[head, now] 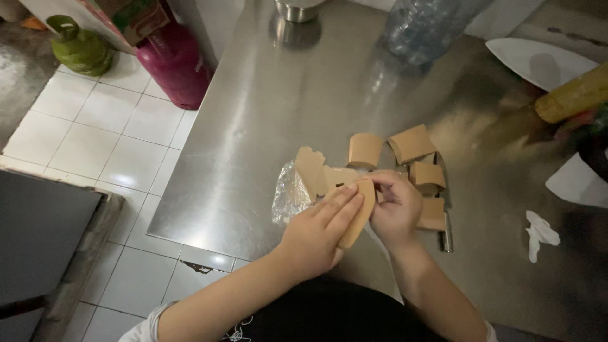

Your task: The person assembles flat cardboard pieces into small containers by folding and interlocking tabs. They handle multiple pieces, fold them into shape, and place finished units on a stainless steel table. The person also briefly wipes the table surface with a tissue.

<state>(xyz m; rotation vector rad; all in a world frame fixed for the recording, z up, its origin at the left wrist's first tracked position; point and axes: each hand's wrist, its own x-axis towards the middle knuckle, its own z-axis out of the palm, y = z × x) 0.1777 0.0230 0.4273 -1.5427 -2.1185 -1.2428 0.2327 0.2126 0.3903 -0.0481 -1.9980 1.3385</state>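
Both hands meet over the near edge of a steel table (266,126). My left hand (320,231) and my right hand (396,209) together hold a flat tan cardboard piece (358,215), fingers pressed along it. Several more tan cardboard pieces, some curled or folded, lie just beyond the hands: one (365,150), another (411,143), another (428,177). A crumpled clear plastic wrapper (290,196) lies left of the hands. A metal knife-like tool (446,231) lies right of my right hand, partly under cardboard.
A clear plastic bottle (421,25) and a metal pot (297,9) stand at the far edge. A white plate (538,60) and a yellow object (573,95) are far right. Crumpled white paper (539,233) lies right. Two gas cylinders, magenta (174,63) and green (79,47), stand on the tiled floor.
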